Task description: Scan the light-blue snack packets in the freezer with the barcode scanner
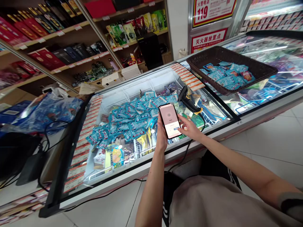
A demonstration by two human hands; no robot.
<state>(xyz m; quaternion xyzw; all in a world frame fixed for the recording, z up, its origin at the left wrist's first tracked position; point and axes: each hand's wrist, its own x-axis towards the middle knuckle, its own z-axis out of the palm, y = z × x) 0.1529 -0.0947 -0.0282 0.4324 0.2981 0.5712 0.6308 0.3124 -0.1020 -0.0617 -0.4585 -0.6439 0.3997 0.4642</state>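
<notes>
A smartphone (169,121) with a lit pink and white screen is held upright over the glass-topped freezer. My left hand (162,135) wraps around its left side from beneath. At the lower right of the screen rests the thumb of my right hand (189,127), while its other fingers close on the phone's right edge, partly hidden. Just behind the phone, a black and yellow barcode scanner (188,101) lies on the freezer, its cable hanging over the front edge. Many small blue packets (132,116) are spread to the phone's left.
A brown basket (262,67) holding more blue packets stands on the freezer at right. Plastic-wrapped packets (63,107) sit on the left counter near black equipment. Shelves (68,64) of boxes line the back. The scanner cable (186,154) trails along the freezer's front (111,192).
</notes>
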